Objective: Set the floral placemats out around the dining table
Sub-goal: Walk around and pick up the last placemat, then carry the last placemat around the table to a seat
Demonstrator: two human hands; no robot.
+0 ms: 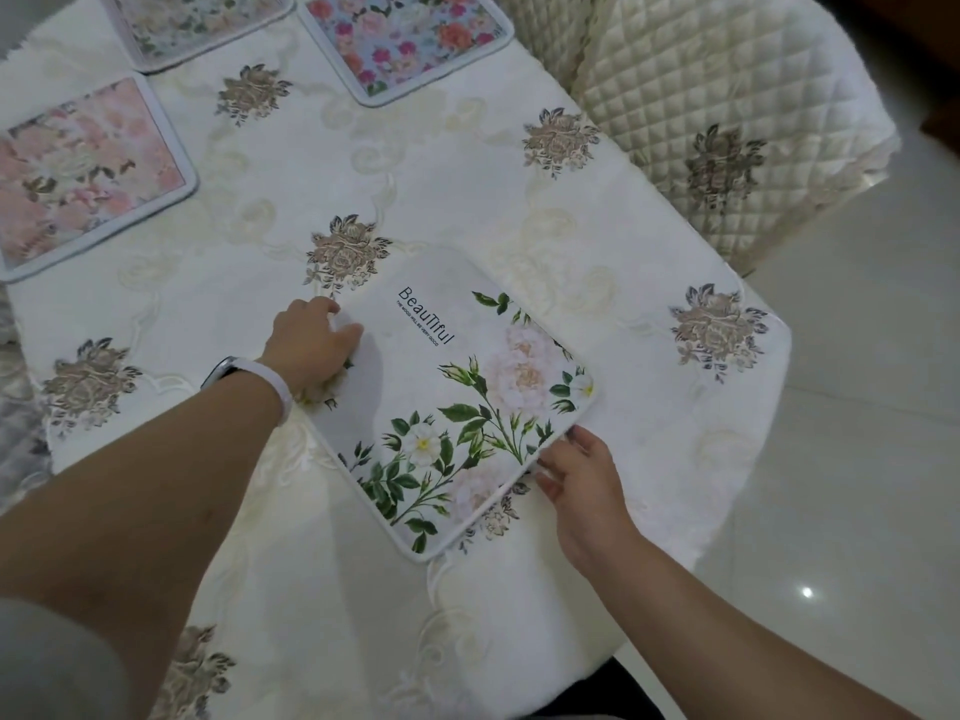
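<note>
A white placemat [457, 402] printed with green leaves, pale flowers and the word "Beautiful" lies turned at an angle near the table's right front corner. My left hand [311, 345] grips its upper left edge, fingers curled over the rim. At its lower right edge my right hand [582, 480] holds the mat with fingertips on the rim. A pink floral mat [83, 174] lies at the left. A pale floral mat [197, 23] lies at the far left top. A blue mat with red and pink roses [405, 39] lies at the far middle.
The table wears a cream embroidered cloth [467, 189] with brown flower motifs. A chair with a quilted cream cover [701, 106] stands at the far right corner. Glossy tiled floor [857, 459] runs along the right side. A white band circles my left wrist.
</note>
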